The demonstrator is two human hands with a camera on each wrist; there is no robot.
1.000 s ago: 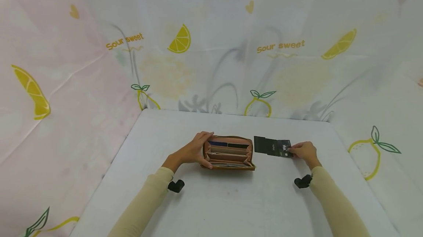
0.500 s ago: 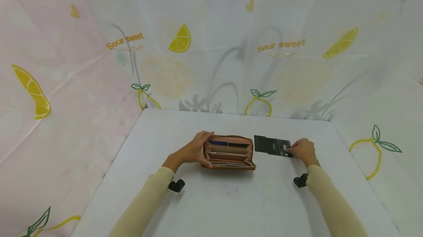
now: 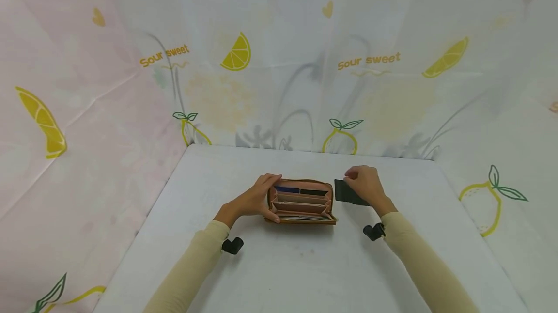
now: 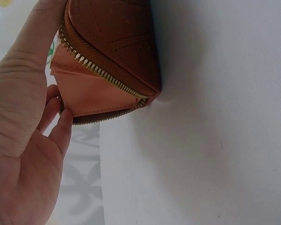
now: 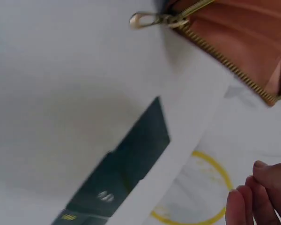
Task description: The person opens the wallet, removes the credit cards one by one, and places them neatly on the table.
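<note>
1. your right hand point(image 3: 366, 182) has shifted left from the right end of the dark cards point(image 5: 119, 173) to above them, nearer the wallet point(image 3: 301, 208).
2. its fingers are loosely bent and grasp nothing visible; the cards lie flat on the table point(image 3: 283, 264), just right of the wallet, apparently left in position.
3. your left hand point(image 3: 254, 199) still grips the left end of the wallet, which remains open and unmoved, apparently kept accessible.

A: Surroundings, my head feed?
B: I log a white tabletop point(image 3: 279, 269), pale backdrop point(image 3: 279, 27) behind it.
A: Prints?
B: I read orange "Sour sweet" lettering point(image 3: 369, 60) twice, a yellow lemon slice point(image 3: 237, 53) between, leafy lemon outlines point(image 3: 341, 137) below.
</note>
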